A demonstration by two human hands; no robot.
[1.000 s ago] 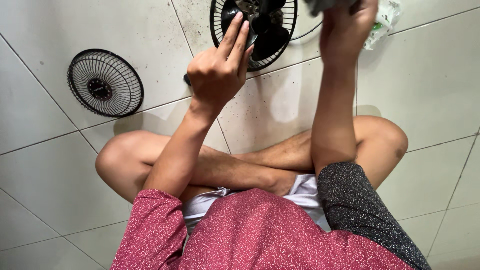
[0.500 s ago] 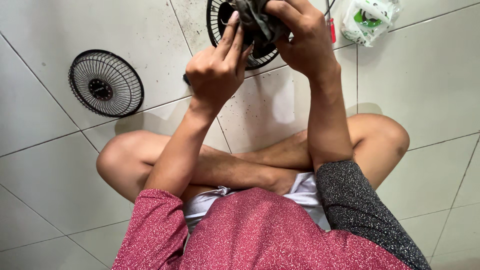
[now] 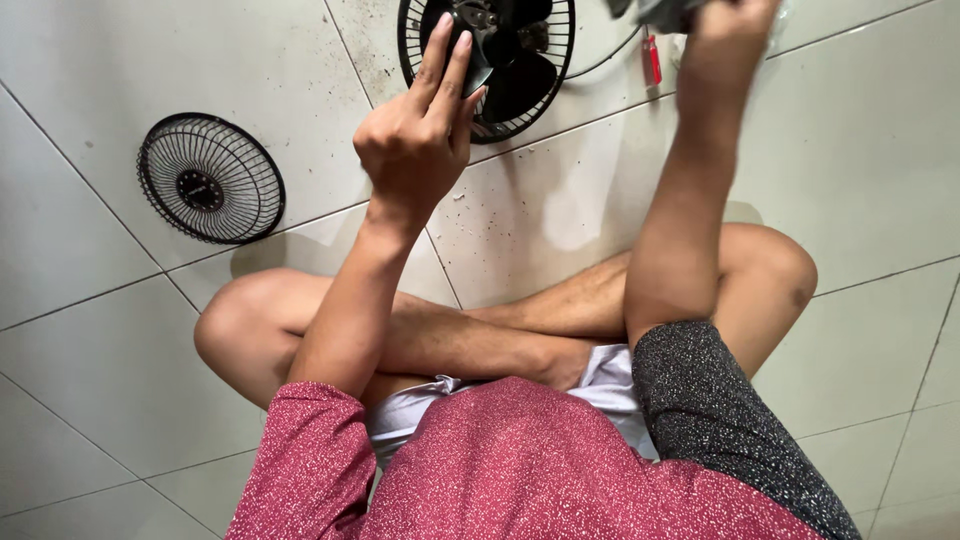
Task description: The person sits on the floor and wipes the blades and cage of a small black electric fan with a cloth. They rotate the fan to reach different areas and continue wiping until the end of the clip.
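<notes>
A small black fan with its front grille off lies on the tiled floor at the top of the view. My left hand rests on it, fingers stretched out against a dark blade near the hub. My right hand is lifted to the top right edge, blurred, closed on a grey cloth that is only partly in view. I sit cross-legged, knees spread to either side.
The detached black wire grille lies on the floor at the left. A red-handled tool lies beside the fan by its cable. Dark dust specks scatter on the white tiles around the fan.
My right hand has swung the cloth off the fan blades, up and to the right. My left hand stays on the blade, and the view has shifted slightly.
</notes>
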